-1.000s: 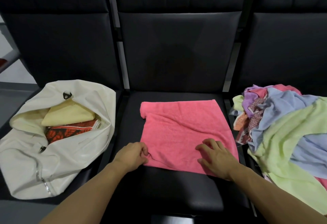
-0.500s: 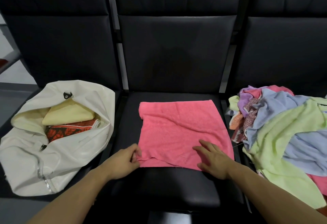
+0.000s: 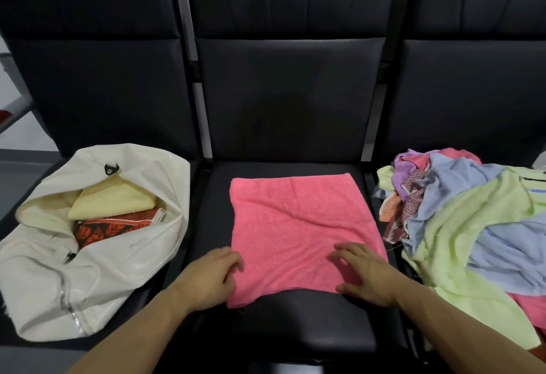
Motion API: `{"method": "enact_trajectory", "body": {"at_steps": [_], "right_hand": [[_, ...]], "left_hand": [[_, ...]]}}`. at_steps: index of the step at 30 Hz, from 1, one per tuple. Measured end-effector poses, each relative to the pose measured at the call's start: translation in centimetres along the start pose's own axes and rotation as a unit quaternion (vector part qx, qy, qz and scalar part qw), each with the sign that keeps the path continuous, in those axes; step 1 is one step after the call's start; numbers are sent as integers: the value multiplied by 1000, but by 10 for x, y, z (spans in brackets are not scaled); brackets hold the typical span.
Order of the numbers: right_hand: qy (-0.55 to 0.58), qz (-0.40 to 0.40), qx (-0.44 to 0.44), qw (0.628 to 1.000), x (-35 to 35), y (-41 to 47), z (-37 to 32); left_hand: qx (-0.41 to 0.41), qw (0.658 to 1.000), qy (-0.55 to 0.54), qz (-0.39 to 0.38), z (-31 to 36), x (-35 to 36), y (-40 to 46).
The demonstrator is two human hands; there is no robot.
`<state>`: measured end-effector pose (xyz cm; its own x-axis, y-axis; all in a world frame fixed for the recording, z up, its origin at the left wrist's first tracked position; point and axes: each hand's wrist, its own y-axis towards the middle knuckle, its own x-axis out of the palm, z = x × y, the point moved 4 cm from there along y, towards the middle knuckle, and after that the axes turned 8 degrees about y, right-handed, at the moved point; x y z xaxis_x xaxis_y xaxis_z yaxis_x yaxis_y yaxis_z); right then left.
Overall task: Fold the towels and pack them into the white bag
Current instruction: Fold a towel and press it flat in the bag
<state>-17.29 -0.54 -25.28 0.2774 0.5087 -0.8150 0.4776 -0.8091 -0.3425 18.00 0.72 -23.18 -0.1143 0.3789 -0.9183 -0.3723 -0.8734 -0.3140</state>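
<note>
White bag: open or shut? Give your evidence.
Open: the white bag gapes, showing a yellow towel and red cloth inside.
</note>
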Motion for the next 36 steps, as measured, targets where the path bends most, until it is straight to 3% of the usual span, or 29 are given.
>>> {"method": "enact_trajectory", "body": {"at_steps": [3, 5, 15, 18, 28, 36], "right_hand": [[-12, -26, 7, 1000, -6, -11, 13], [-13, -68, 8, 998, -2, -18, 23], [8, -38, -5, 999, -2, -21, 32], [11, -7, 36, 999, -10, -28, 25], [113, 33, 57, 991, -4, -40, 20], [206, 50, 102, 972, -22, -51, 28]], "left_hand": [[103, 994, -2, -33, 25, 13, 6], [118, 991, 27, -50, 33, 26, 10], [64, 996, 0, -55, 25, 30, 21], [57, 997, -12, -59, 19, 30, 18], [62, 997, -52, 12, 11, 23, 8], [-19, 977, -210, 12, -8, 8, 2]]}}
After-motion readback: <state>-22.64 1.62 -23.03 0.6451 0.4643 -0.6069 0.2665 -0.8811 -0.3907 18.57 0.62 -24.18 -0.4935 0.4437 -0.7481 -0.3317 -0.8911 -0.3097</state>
